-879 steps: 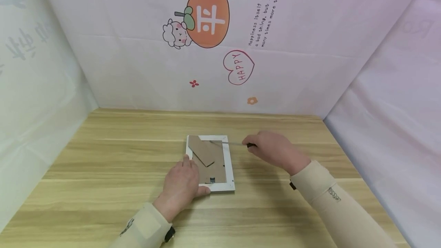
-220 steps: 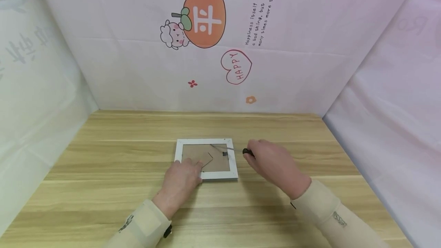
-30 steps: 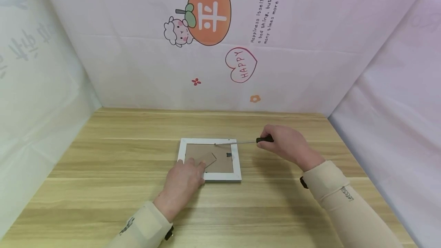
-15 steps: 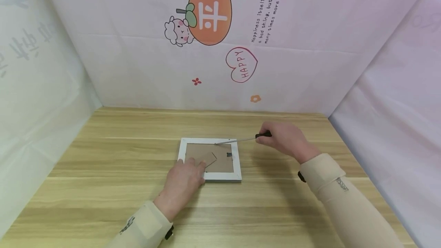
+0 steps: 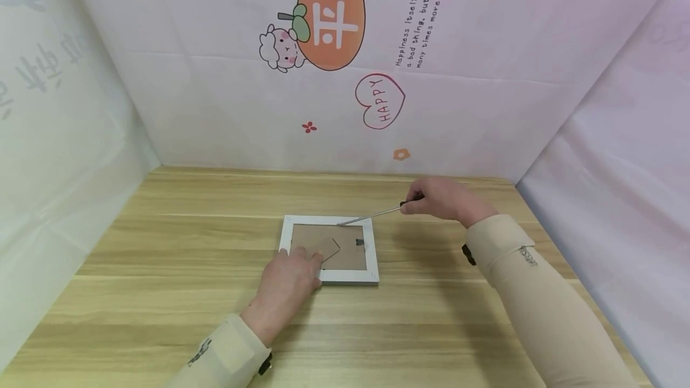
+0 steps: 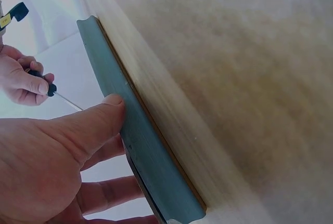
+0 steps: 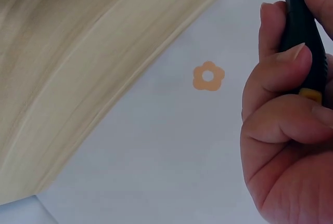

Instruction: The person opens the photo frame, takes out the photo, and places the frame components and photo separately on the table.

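A white picture frame (image 5: 372, 256) lies face down on the table, with its brown backing board (image 5: 309, 235) and folded stand showing. My left hand (image 5: 288, 277) holds the frame at its near left: fingers over the back, thumb (image 6: 104, 120) against the side edge, which looks bluish in the left wrist view. In my right hand (image 5: 442, 196) is a screwdriver, gripped by its black handle (image 7: 304, 37). Its thin metal shaft (image 5: 372, 215) slants down to the left, and the tip meets the inner far edge of the frame. A small dark hanger (image 5: 359, 242) sits at the board's right side.
The wood-grain table (image 5: 205, 316) runs back to a white printed sheet (image 5: 215, 112) hung as a wall. More white sheets close in the left side (image 5: 64, 136) and the right side (image 5: 620, 136).
Over the last second my right hand has risen and moved away from me, tilting the screwdriver more steeply. Since the earliest frame, the picture frame has been turned sideways. My left hand stays on it.
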### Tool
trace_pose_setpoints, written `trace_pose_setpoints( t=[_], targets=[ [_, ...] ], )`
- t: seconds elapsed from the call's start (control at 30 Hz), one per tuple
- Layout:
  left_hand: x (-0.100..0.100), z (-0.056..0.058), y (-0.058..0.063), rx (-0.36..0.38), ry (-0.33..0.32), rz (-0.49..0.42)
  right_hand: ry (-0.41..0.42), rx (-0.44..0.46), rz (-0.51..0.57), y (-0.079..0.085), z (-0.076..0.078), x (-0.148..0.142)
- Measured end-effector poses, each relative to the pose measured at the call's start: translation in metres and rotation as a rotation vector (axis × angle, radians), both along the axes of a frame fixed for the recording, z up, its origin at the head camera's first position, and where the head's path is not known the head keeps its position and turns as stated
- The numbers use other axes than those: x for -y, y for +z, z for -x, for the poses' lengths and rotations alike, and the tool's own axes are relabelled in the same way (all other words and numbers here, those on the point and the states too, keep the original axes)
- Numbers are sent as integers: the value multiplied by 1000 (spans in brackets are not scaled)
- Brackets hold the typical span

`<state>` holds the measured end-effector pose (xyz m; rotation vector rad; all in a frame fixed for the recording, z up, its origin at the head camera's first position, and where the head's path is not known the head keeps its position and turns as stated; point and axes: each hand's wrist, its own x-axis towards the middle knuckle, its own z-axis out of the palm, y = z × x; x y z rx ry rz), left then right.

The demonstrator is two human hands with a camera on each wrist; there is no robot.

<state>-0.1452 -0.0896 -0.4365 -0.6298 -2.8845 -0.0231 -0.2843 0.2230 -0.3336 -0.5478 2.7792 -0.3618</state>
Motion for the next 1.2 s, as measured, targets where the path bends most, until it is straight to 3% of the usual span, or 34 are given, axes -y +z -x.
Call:
trace_pose_setpoints(
  t=[0.33, 0.63, 0.93, 1.2],
  targets=[
    [-2, -2, -1, -9, -5, 12, -9, 30, -1, 1, -1, -2],
    [-4, -4, 0, -5, -2, 8, 53, -103, -122, -14, -24, -6],
    [-4, -6, 2, 5, 5, 6, 86, -154, -205, -16, -44, 0],
    [-6, -7, 5, 5, 7, -6, 44, -183, -160, -20, -54, -8]
  ],
)
